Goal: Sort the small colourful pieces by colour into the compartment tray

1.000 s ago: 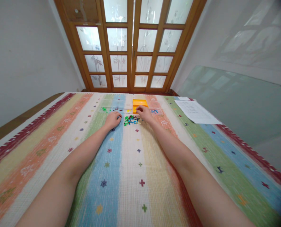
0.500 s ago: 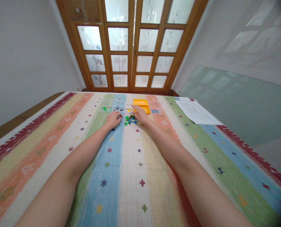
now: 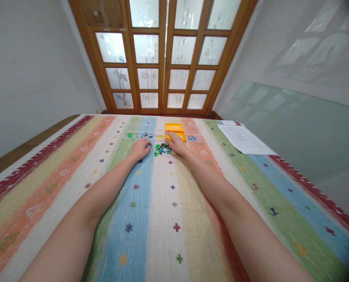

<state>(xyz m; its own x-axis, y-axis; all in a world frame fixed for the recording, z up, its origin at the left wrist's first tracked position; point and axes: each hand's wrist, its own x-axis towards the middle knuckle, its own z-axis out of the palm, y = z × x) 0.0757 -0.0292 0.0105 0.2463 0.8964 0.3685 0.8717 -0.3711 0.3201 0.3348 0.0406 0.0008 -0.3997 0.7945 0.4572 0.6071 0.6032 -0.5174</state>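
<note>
A small heap of mixed green, blue, black and brown plastic pieces lies on the tablecloth between my hands. To its left rests my left hand, its fingers curled in; whatever they may hold is hidden. My right hand hovers at the heap's right edge, in front of the yellow box. Its index finger and thumb look apart, with nothing visible between them. Behind the hands, clear trays hold sorted pieces: green pieces at left, dark brown pieces, yellow pieces, and blue pieces at right.
A striped tablecloth covers the long table. Printed paper sheets lie at the right side. A glass-paned wooden door stands beyond the far edge, and a pale glass panel leans along the right wall.
My right hand has drawn slightly back toward the heap, and its index finger has lowered. My left hand stays nearly in place beside the heap.
</note>
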